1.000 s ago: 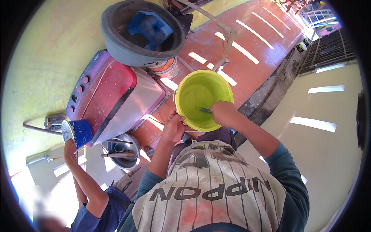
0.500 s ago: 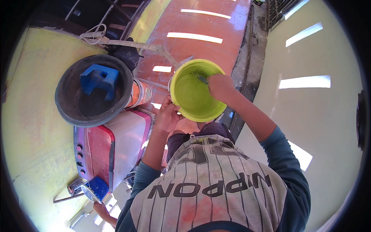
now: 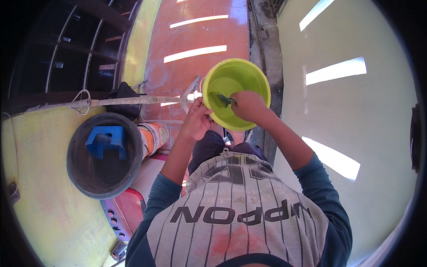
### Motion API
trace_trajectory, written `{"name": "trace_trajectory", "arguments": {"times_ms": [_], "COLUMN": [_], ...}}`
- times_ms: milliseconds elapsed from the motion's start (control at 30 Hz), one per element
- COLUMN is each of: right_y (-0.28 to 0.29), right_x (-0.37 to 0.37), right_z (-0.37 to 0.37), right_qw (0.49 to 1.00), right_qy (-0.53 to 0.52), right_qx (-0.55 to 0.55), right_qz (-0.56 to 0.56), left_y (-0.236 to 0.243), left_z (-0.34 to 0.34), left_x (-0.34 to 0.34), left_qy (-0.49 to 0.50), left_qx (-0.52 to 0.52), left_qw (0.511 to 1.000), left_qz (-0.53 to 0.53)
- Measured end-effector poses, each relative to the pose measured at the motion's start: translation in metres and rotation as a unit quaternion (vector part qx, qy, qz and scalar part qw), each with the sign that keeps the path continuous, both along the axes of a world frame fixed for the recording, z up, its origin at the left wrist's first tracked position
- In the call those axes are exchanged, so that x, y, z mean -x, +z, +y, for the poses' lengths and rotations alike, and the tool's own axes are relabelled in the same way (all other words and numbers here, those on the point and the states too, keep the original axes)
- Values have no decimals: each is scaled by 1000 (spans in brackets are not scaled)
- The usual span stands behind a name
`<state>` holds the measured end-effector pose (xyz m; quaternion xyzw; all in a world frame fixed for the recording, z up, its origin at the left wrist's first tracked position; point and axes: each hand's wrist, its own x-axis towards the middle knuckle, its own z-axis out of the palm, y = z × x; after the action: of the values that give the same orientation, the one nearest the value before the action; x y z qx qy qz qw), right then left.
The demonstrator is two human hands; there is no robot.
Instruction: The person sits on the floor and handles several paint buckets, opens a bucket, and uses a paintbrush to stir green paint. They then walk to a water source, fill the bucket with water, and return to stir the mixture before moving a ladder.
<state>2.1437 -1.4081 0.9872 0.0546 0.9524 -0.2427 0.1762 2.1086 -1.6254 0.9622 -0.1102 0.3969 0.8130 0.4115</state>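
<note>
My left hand [image 3: 196, 120] grips the near rim of a lime-green bucket [image 3: 249, 78] and holds it up in front of me. My right hand [image 3: 247, 106] reaches into the bucket and is closed on a dark paintbrush [image 3: 222, 99], whose tip lies against the wet green inside. The bucket hangs above an orange tiled floor [image 3: 195, 35], close to a pale wall [image 3: 347, 111] on my right.
A black tub [image 3: 89, 173] with a blue stool [image 3: 106, 140] inside stands at my left, beside an orange-and-white pail [image 3: 155, 135]. A wooden pole [image 3: 133, 101] lies across behind them. A red vehicle body [image 3: 126, 209] is below, and dark railings [image 3: 66, 58] stand upper left.
My view has swung to the right: the tub and red vehicle slid down and left, the other person at lower left left the view. Both hands stay on the bucket and brush.
</note>
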Motion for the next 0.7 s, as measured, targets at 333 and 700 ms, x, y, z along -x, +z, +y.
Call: {"name": "trace_trajectory", "arguments": {"times_ms": [333,700], "right_y": [3,22], "right_x": [120,252], "right_z": [121,157], "right_qw": [984,996], "right_qy": [-94,-73], "right_qx": [-135,-35], "right_qz": [-71,-38], "left_y": [-5,-9], "left_z": [89,176], "left_x": [144,286], "left_qy": [-68,-141], "left_qx": [-46,-44], "left_qw": [997,989], "left_qz": [-4,23]}}
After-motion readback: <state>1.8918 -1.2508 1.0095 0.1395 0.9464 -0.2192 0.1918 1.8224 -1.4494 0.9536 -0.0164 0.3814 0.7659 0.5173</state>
